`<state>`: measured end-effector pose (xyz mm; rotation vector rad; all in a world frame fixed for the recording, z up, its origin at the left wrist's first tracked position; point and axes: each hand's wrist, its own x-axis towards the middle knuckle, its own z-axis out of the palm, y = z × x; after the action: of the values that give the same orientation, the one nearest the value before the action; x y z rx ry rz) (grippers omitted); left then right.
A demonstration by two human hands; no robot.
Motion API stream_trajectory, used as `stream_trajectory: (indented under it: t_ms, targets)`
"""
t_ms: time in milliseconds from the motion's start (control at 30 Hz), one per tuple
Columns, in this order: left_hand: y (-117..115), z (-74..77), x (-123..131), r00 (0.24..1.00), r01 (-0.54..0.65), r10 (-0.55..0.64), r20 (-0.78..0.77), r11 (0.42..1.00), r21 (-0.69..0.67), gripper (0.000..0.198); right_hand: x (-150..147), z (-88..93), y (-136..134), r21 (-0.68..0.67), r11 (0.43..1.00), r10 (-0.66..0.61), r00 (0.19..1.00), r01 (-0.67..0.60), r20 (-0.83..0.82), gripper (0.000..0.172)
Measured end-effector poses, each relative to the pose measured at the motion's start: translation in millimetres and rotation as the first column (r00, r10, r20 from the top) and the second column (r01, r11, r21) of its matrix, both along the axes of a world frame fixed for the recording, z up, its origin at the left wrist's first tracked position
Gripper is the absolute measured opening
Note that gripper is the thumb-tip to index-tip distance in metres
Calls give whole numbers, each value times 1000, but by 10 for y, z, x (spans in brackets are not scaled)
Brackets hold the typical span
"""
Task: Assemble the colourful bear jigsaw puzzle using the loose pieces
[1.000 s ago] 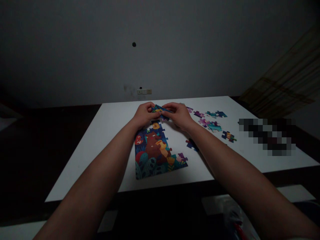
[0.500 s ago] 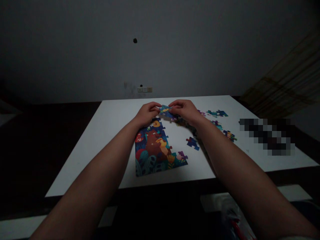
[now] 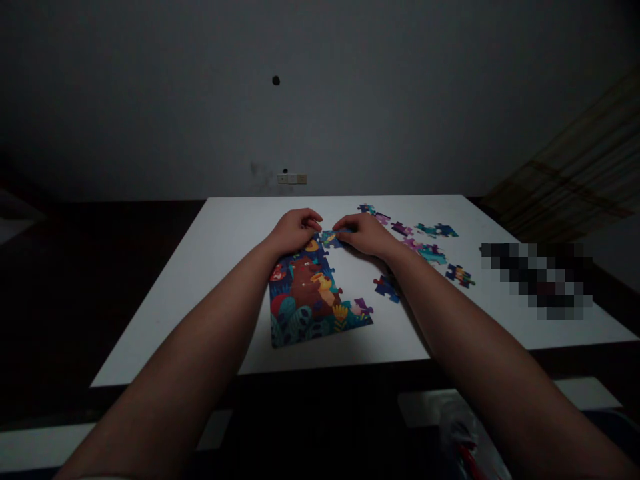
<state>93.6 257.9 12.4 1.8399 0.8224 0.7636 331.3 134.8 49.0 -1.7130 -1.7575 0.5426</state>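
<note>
A partly assembled jigsaw puzzle [image 3: 305, 290] with a brown bear picture lies on the white table. At its upper right edge sits a blue puzzle piece [image 3: 329, 239] with a yellowish patch, low against the tabletop; whether its tabs are locked in I cannot tell. My right hand [image 3: 364, 235] pinches that piece by its right side between thumb and fingers. Over the puzzle's top left corner rests my left hand [image 3: 296, 230], its fingers loosely bent and apart, the thumb near the piece. This hand covers part of the puzzle's upper edge.
Loose puzzle pieces [image 3: 433, 254] are scattered right of my right hand, with another blue piece [image 3: 387, 288] beside my right forearm. A pixelated dark item [image 3: 537, 277] lies at the table's right. The wall with sockets [image 3: 292, 179] stands behind the white table [image 3: 185, 300].
The piece, held up between both hands before, has come down to the puzzle's upper right edge. My left fingers have let go of it; my right hand has lowered with it.
</note>
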Motion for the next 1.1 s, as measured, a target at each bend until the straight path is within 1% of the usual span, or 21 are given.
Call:
stream_trajectory:
  t_ms: [167, 300, 467, 633, 800, 900, 1000, 1100]
  targets:
    - [-2, 9, -1, 1000, 8, -7, 13, 999, -49, 44, -78, 15, 6, 3, 1000, -3, 995, 3, 102, 23]
    - [19, 5, 7, 1000, 21, -20, 6, 998, -67, 37, -97, 19, 16, -7, 1000, 5, 990, -4, 143, 23]
    - [33, -12, 11, 998, 59, -59, 12, 998, -13, 37, -95, -4, 21, 0, 1000, -2, 986, 2, 164, 23]
    - [24, -8, 12, 997, 80, -80, 14, 997, 6, 35, -71, -47, 59, 35, 999, 24, 982, -31, 185, 23]
    - [23, -10, 10, 995, 92, -93, 26, 996, 16, 34, -31, -10, 83, 17, 1000, 18, 965, -24, 261, 22]
    - [26, -17, 13, 995, 94, -95, 40, 995, 19, 32, 24, 38, 63, 15, 999, 27, 964, -32, 264, 26]
    - [26, -16, 23, 997, 73, -74, 24, 997, 13, 23, 89, 71, 29, -1, 999, 52, 957, -54, 285, 35]
    - [20, -11, 36, 999, 55, -55, 3, 998, -13, 17, 138, 85, 1, -24, 996, 89, 950, -85, 299, 38]
